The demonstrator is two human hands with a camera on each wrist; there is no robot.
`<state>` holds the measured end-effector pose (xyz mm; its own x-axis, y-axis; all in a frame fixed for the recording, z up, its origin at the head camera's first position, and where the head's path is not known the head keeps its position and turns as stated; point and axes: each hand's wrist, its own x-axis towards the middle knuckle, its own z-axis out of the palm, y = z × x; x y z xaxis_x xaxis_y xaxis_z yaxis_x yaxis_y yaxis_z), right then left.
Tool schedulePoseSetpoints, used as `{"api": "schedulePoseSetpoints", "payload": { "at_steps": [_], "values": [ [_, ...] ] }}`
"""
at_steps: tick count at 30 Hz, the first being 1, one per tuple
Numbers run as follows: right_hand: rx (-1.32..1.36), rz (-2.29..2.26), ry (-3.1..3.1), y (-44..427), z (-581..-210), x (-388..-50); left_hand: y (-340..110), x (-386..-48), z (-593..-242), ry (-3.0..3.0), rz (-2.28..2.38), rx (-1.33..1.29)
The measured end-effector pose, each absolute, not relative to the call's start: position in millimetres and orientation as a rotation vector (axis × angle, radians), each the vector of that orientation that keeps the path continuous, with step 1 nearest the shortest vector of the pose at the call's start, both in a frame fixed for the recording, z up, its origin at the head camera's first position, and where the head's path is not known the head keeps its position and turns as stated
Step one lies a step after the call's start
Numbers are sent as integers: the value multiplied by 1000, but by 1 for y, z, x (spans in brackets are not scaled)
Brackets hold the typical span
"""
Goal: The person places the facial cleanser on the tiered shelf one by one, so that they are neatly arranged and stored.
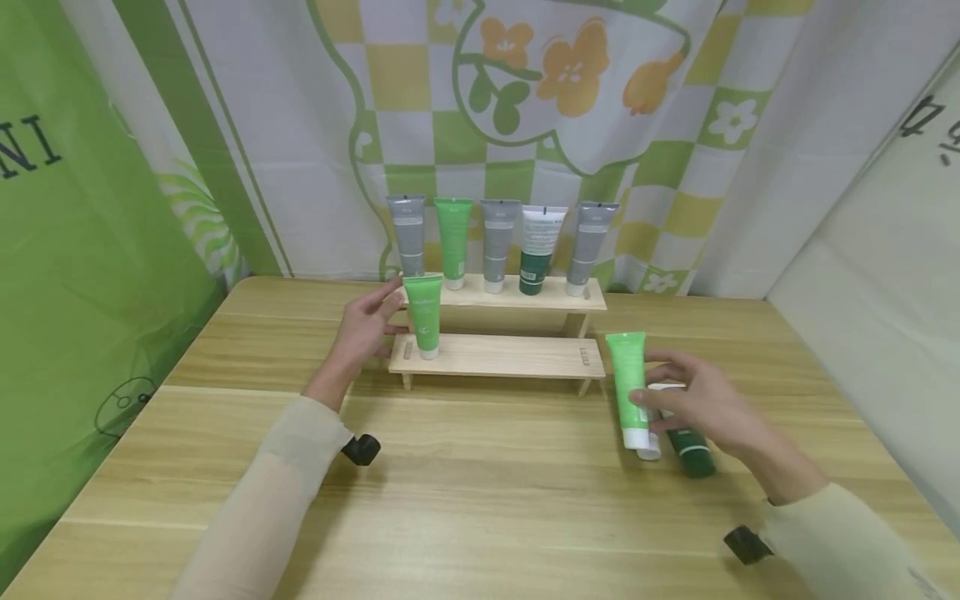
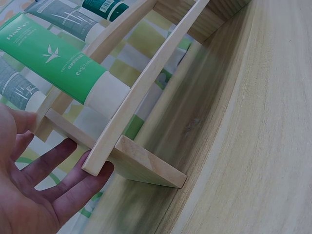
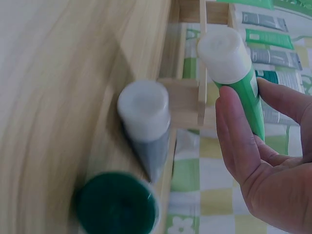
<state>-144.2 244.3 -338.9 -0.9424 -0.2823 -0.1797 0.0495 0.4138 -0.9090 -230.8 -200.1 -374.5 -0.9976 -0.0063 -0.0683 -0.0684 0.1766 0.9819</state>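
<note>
My right hand [image 1: 712, 408] pinches a green tube [image 1: 627, 379] with a white cap, held above the table at the right of a two-step wooden rack [image 1: 510, 356]. The cap points down and toward me. Beneath that hand lie a grey tube with a white cap [image 3: 144, 109] and a white tube with a dark green cap [image 3: 117, 202], both partly hidden in the head view. At the rack's left end, my left hand [image 1: 362, 325] touches the wood with loosely extended fingers. Another green tube [image 1: 424, 315] stands cap down on the lower step, close to those fingers.
Along the upper step [image 1: 468, 292] stands a row of tubes: grey ones, a green tube [image 1: 453, 242] and a white tube with a dark green base [image 1: 542, 250]. A patterned curtain [image 1: 420, 108] hangs behind the wooden table [image 1: 465, 500].
</note>
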Motion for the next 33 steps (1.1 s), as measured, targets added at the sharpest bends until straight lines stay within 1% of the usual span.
{"api": "schedulePoseSetpoints", "payload": {
  "at_steps": [6, 15, 33],
  "values": [
    [-263, -1592, 2349, 224, -339, -150, -200, -231, -375, 2369, 1988, -77],
    [-286, -1635, 2343, 197, -338, -161, -200, -232, -374, 2360, 1997, -90],
    [-380, -1876, 2223, 136, -338, -188, -201, -233, -377, 2389, 1985, -68]
  ]
}}
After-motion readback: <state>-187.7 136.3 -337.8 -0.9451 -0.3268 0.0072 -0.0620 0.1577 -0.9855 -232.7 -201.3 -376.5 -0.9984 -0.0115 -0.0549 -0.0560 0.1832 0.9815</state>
